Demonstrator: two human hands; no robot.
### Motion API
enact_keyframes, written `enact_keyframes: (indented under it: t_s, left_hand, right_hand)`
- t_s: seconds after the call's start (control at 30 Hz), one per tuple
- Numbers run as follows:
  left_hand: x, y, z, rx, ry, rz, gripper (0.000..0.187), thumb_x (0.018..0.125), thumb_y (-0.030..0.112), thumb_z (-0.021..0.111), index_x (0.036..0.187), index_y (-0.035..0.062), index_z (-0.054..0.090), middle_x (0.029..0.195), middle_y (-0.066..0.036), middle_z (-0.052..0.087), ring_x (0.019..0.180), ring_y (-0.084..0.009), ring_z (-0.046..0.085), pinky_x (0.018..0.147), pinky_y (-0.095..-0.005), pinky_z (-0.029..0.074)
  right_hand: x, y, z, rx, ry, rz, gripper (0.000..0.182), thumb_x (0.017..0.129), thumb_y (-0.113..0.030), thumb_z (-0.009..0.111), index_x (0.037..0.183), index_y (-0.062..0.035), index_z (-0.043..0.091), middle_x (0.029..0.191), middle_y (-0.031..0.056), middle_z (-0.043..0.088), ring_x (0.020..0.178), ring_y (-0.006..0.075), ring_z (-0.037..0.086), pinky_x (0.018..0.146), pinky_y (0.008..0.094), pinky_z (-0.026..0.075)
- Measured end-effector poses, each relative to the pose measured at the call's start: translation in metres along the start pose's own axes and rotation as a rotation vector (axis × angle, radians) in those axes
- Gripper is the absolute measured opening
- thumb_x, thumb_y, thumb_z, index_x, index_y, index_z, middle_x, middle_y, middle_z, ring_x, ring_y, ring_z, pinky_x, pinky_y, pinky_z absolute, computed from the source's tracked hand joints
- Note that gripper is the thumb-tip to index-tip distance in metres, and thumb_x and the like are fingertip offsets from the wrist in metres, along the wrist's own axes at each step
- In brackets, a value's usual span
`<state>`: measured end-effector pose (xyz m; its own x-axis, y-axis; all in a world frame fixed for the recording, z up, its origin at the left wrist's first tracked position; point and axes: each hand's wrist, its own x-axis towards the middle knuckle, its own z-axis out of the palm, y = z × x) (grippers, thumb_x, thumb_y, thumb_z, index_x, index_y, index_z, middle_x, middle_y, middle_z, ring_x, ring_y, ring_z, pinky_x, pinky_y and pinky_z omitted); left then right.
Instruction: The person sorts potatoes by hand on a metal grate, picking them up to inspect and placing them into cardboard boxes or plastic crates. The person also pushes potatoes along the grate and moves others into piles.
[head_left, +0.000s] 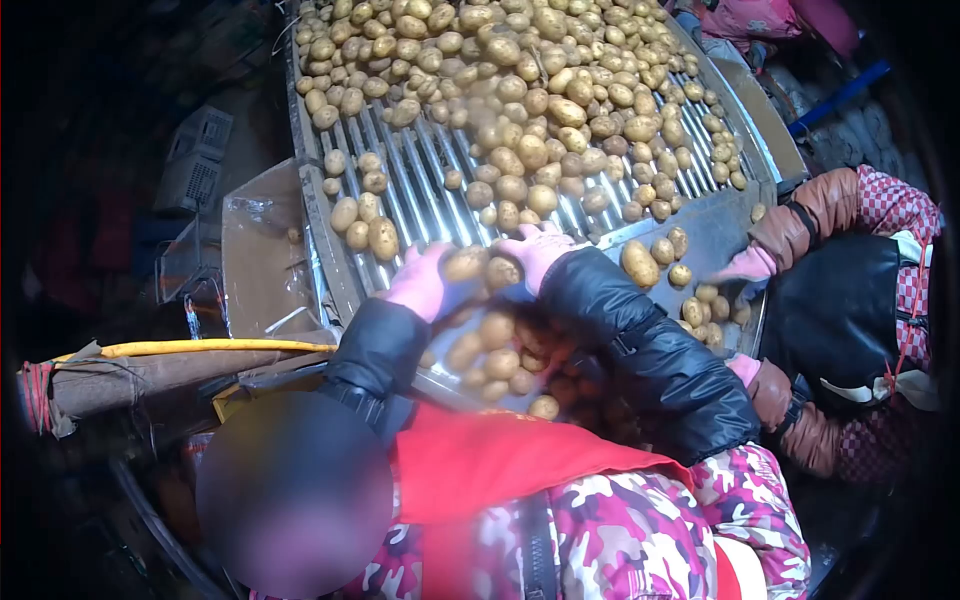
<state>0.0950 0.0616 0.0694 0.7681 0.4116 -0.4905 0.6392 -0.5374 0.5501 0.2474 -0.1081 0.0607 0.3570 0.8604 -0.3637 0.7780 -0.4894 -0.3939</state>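
Observation:
At the lower end of the metal roller table, my left hand, in a pink glove with a bluish palm, reaches forward beside a potato. Its fingers are stretched out rather than wrapped. My right hand, gloved alike, has its fingers spread toward the rollers, next to another potato. Both potatoes lie between my two palms, which partly face each other. Below my wrists, more potatoes, some blurred, sit on the lower chute. My forearms hide part of it.
A thick layer of potatoes covers the upper rollers. At right, a co-worker's gloved hand is near potatoes on a metal plate. Cardboard lines the left side; a pole with a yellow hose juts out there.

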Motion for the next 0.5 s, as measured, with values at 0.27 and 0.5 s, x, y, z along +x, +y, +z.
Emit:
enact_keyframes:
  t_s: [0.27, 0.5]
  left_hand:
    - [0.034, -0.037, -0.001, 0.055, -0.001, 0.226, 0.075, 0.081, 0.046, 0.084, 0.140, 0.0060, 0.061, 0.131, -0.021, 0.064, 0.127, -0.0370, 0.060, 0.109, -0.0444, 0.049]
    - [-0.041, -0.052, 0.001, -0.790, 0.161, 0.392, 0.068, 0.085, 0.029, 0.085, 0.140, -0.0011, 0.059, 0.122, -0.010, 0.069, 0.110, -0.0144, 0.063, 0.096, -0.0309, 0.052]
  right_hand:
    - [0.000, -0.012, -0.008, -0.005, -0.027, 0.041, 0.087, 0.072, -0.054, 0.083, 0.149, -0.0269, 0.053, 0.140, 0.0241, 0.054, 0.131, 0.0497, 0.050, 0.111, 0.0547, 0.045]
    - [0.018, 0.010, 0.022, -0.064, 0.102, 0.121, 0.074, 0.077, -0.039, 0.080, 0.144, -0.0171, 0.059, 0.144, 0.0227, 0.053, 0.133, 0.0475, 0.051, 0.113, 0.0513, 0.045]
